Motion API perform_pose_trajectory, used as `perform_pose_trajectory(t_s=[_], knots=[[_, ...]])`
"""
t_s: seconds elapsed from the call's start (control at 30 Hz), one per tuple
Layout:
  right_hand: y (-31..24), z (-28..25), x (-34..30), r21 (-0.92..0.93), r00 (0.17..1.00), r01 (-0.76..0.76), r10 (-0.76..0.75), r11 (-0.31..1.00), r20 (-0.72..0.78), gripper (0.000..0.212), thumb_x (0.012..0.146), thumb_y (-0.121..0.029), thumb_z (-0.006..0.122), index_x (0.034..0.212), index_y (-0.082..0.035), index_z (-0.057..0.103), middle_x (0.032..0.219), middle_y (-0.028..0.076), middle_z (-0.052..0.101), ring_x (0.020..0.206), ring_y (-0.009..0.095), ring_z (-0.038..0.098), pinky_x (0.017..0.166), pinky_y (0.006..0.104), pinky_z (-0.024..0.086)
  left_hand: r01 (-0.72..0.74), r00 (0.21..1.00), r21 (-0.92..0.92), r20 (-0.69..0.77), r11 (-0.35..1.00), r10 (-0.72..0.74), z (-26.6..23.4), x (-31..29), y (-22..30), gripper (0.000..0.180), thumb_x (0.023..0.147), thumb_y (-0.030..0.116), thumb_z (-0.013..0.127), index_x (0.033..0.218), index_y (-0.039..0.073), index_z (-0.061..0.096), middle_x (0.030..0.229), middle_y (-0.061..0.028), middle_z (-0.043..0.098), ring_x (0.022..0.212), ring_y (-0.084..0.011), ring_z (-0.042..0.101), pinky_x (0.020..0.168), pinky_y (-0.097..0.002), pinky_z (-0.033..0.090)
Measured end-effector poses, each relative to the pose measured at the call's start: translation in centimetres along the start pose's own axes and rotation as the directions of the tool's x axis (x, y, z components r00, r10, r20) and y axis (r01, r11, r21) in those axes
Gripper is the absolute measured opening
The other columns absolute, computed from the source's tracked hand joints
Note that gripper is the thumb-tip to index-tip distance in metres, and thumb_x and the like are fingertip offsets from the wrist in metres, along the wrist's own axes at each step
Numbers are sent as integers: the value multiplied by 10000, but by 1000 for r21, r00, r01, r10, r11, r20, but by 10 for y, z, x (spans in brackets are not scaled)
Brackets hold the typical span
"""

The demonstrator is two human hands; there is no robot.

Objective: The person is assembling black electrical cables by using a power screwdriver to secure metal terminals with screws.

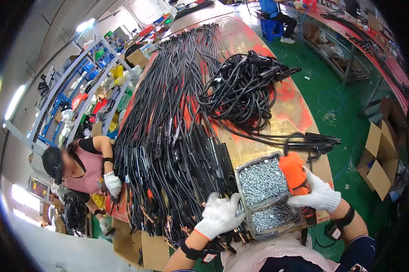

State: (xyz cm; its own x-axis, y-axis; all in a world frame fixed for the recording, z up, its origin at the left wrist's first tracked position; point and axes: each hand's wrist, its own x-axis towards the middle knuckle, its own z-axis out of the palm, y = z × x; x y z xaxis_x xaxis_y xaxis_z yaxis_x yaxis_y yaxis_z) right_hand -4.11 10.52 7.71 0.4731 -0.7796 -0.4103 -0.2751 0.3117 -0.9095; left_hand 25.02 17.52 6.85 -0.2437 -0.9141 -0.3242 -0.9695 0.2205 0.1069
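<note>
My right hand [320, 195], in a white glove, is wrapped round an orange and black cordless drill [293, 170] at the right side of the screw container. My left hand [220, 215], also in a white glove, is at the container's left side, over the near ends of the black cables. Its thumb and fingers are apart, and nothing shows in them. Bright metal screws [263, 181] fill both sections of the clear-walled container [240, 192]. Left of it lie many black cables [163, 86] with black handle-like ends [209, 156] and copper-coloured tips.
A tangled pile of black cables [245, 90] lies farther back on the red and tan table [299, 106]. At the left edge a co-worker [84, 174] in white gloves reaches toward the cables. An open cardboard box [379, 158] stands on the green floor at right. Shelves [84, 90] line the left.
</note>
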Motion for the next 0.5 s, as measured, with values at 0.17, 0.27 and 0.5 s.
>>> perform_pose_trajectory(t_s=[0.17, 0.27, 0.5], knots=[[-5, 49, 68, -447, 967, 221, -254, 867, -15, 901, 842, -483, 696, 1517, -87, 250, 1272, 278, 567, 1155, 402, 583, 993, 409, 448, -206, 978, -112, -39, 972, 203, -5, -2, -16, 486, 864, 379, 597, 1186, 19, 536, 688, -161, 668, 621, -346, 626, 729, -411, 490], [-1, 51, 84, -591, 978, 146, -206, 793, -35, 839, 882, -491, 639, 1511, -87, 259, 1311, 311, 540, 1188, 451, 558, 1001, 426, 444, -51, 995, -272, 69, 961, 73, -48, -28, -43, 503, 843, 427, 638, 1202, 79, 581, 728, -154, 676, 758, -360, 649, 797, -417, 507], [-22, 37, 99, -804, 938, 142, -338, 577, -77, 629, 853, -478, 663, 1334, -103, 509, 1065, 208, 652, 934, 390, 648, 804, 450, 527, 51, 992, -400, 123, 915, -1, -86, -50, -102, 632, 739, 474, 778, 1218, 88, 629, 926, -109, 707, 869, -316, 647, 845, -375, 491]])
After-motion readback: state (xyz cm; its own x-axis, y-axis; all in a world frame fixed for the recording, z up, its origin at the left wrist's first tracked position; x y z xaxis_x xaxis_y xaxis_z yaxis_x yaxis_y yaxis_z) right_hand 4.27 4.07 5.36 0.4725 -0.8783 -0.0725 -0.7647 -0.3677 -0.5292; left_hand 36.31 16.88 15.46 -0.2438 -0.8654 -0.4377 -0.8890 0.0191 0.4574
